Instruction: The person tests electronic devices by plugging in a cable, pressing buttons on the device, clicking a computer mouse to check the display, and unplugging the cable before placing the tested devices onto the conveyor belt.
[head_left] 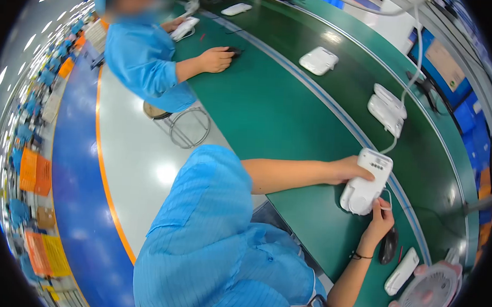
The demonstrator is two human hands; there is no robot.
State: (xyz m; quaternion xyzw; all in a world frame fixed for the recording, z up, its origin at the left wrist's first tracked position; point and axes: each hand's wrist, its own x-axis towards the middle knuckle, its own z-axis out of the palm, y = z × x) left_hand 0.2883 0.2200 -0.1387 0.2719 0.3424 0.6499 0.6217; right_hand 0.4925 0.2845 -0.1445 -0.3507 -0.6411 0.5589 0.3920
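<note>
My left hand (348,170) is closed around a white plastic device (367,181), its thumb lying across the front face. The device has rounded corners, a row of small dark marks near the top and a round raised part near the bottom. At its lower right edge, my right hand (381,215) pinches a thin white cord (387,199), fingertips close against the casing. A black band circles the right wrist. Just below the right hand a black computer mouse (388,246) rests on the green table (303,227).
Another white device (401,271) and a pink-and-white fan (429,293) are at the lower right. White devices (318,60) (387,109) sit on the green belt beyond a metal rail. At upper left a co-worker in blue (143,61) handles a mouse, beside a stool (189,128).
</note>
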